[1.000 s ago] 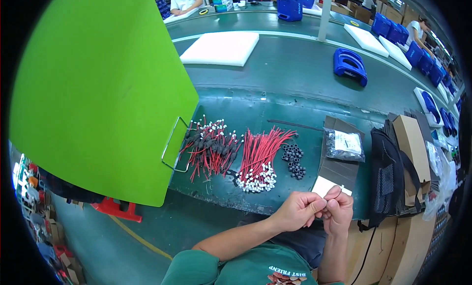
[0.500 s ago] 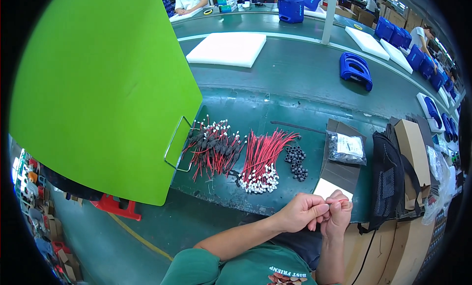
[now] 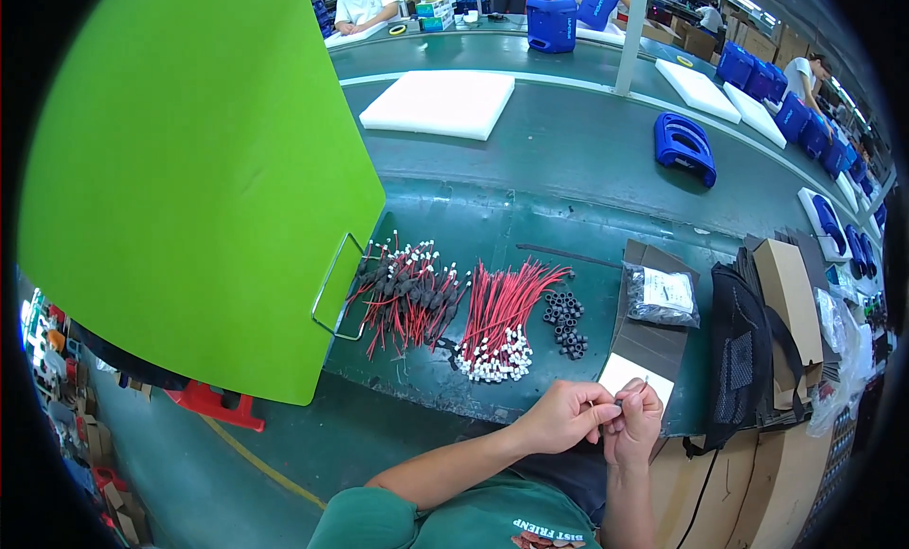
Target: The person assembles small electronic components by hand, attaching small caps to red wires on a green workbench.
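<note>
My hands meet over the near edge of the bench, fingertips touching. My left hand (image 3: 565, 418) is closed in a pinch on a small dark piece (image 3: 618, 404), which looks like one of the black ring-shaped caps. My right hand (image 3: 632, 428) is closed beside it on a thin wire, whose end (image 3: 647, 380) pokes up above the fingers; the rest is hidden. To the left lie a bundle of red wires (image 3: 507, 298) with white connectors and a heap of red wires with black sleeves (image 3: 407, 289). Loose black caps (image 3: 565, 322) lie right of the bundle.
A green board (image 3: 199, 189) with a metal wire handle stands at left. A bag of black parts (image 3: 661, 295) rests on dark cardboard at right, beside a black mesh bag (image 3: 739, 350). Behind are a white foam slab (image 3: 438, 104) and a blue plastic housing (image 3: 684, 150). Co-workers sit farther back.
My hands stay together but have shifted slightly left and turned. A dark piece and a wire end now show at the fingertips. The view has tilted a little.
</note>
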{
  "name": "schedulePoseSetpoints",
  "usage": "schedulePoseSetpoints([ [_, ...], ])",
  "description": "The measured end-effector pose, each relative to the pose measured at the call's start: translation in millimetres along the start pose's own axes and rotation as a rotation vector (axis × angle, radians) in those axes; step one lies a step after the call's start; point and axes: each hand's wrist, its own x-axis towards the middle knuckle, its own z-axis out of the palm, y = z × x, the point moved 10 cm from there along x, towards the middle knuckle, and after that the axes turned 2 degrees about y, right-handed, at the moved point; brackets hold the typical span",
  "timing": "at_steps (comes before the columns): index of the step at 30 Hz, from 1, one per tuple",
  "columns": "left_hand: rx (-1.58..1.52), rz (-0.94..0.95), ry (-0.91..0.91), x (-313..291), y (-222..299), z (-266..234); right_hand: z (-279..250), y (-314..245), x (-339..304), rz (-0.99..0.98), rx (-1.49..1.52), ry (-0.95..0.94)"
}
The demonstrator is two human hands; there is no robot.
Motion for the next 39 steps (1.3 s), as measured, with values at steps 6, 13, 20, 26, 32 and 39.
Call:
schedulePoseSetpoints([
  [6,0.489,0.431,0.009,-8.2,36.4,3.4,1.3,-2.7,-2.4,0.013,-0.065,0.023],
  [13,-0.099,-0.059,-0.077,-2.8,-11.4,4.1,5.6,-0.9,-4.5,0.063,-0.091,0.076],
  [20,-0.261,-0.117,-0.03,2.7,-15.4,0.9,4.8,2.1,8.6,0.052,-0.161,-0.007],
  [26,0.297,0.233,0.404,-15.8,54.9,-94.2,-32.1,-35.9,14.7,-0.139,-0.503,0.219],
  [32,0.332,0.254,0.881,-79.5,86.6,-193.9,-65.3,-41.3,11.4,-0.18,-0.648,0.251],
  [39,0.598,0.28,1.089,-107.2,111.6,-232.4,-59.6,-31.0,16.9,-0.148,-0.734,0.203],
])
